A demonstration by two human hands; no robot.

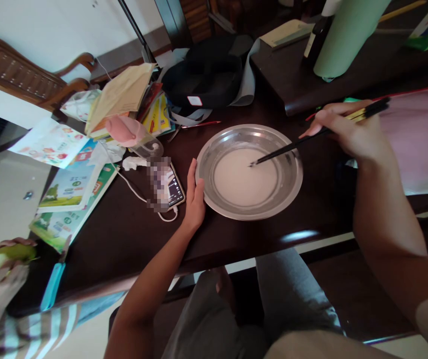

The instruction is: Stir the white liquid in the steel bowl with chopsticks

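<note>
A round steel bowl with white liquid in it sits on the dark wooden table. My left hand rests flat against the bowl's left rim, fingers stretched out. My right hand is closed around a pair of black chopsticks. Their tips dip into the white liquid near the bowl's middle.
A phone on a white cable lies left of my left hand. Books, papers and a pink object crowd the left side. A black bag and a green bottle stand behind. Another person's hand holds something green at lower left.
</note>
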